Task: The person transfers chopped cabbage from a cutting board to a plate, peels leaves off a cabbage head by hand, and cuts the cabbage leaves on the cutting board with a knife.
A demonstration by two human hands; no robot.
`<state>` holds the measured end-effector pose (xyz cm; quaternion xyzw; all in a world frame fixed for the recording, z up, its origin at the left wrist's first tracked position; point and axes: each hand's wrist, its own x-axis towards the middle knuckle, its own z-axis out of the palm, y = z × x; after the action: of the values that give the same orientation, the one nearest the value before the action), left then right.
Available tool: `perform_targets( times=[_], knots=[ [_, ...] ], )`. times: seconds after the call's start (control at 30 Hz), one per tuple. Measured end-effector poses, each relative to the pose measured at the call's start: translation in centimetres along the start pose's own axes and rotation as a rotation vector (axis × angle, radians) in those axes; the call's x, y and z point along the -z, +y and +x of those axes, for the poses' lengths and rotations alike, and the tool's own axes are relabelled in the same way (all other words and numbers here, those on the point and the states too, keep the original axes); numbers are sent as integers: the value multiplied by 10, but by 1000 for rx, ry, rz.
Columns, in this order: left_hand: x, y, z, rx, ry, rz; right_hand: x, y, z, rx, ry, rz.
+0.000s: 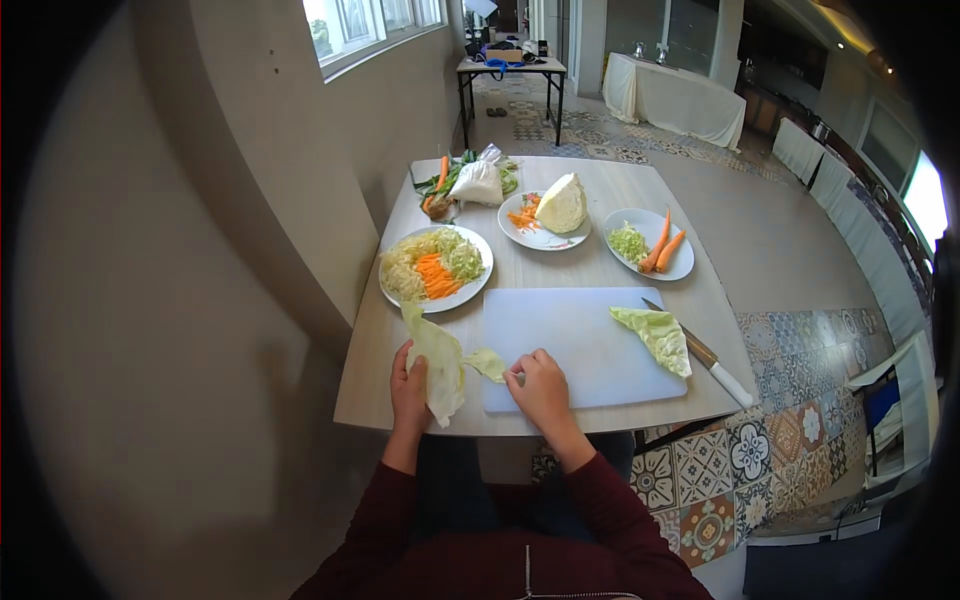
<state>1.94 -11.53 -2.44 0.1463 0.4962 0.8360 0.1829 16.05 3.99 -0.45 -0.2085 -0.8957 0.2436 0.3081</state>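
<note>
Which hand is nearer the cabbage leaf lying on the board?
Right. Your right hand is over the board, left of the leaf; your left hand is farther left, off the board.

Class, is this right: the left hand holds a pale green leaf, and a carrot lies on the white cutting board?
Not quite: the head view shows a loose leaf, not a carrot, on the white cutting board. The left hand does hold a pale green leaf.

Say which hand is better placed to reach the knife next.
Right hand, most likely: it is nearer the knife, though it seems to pinch a small leaf piece it would first release. The left hand is farther off and holds a large cabbage leaf.
</note>
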Motion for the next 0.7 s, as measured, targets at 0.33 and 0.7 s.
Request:
perform_targets(
  times=[0.33,0.7],
  knots=[
    [-3,5,1,85,7,-7,42,5,71,-263,-295,594],
    [-1,1,-1,79,-70,95,63,83,86,-368,25,52]
  ],
)
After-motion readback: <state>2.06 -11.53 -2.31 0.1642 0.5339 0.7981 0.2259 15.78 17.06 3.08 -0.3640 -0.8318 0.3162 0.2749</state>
